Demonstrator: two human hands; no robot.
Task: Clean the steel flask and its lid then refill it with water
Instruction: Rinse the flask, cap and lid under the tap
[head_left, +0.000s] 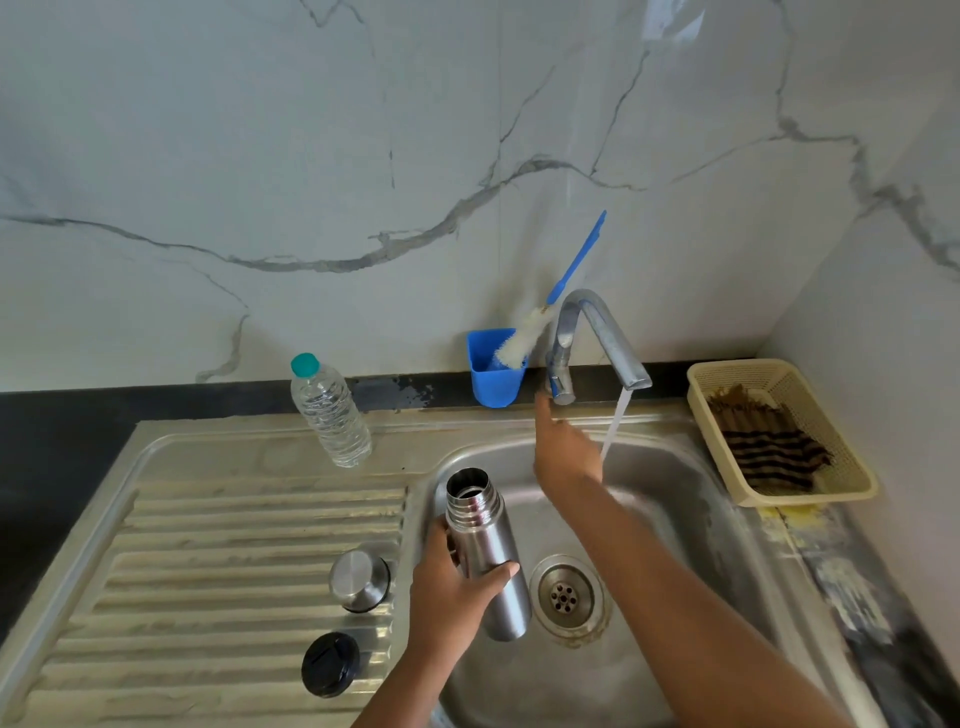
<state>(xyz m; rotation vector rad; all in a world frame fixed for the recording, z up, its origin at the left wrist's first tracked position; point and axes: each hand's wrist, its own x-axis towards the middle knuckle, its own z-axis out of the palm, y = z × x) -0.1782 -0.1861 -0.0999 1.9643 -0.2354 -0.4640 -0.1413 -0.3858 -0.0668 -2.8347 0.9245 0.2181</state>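
Note:
My left hand (451, 592) grips the open steel flask (485, 545) around its middle, holding it upright over the sink basin (675, 525). My right hand (563, 447) reaches up to the base of the tap (597, 338), fingertips at its lever, holding nothing. Water runs from the spout (615, 421) into the basin, to the right of the flask. The steel lid cup (358, 579) and the black inner stopper (331, 663) lie on the ribbed draining board (208, 571).
A clear plastic water bottle (330, 410) with a teal cap stands at the back of the draining board. A blue cup (494, 366) holds a bottle brush (550, 306). A cream basket (779, 431) with a striped cloth sits right of the sink. The drain (565, 597) lies below the flask.

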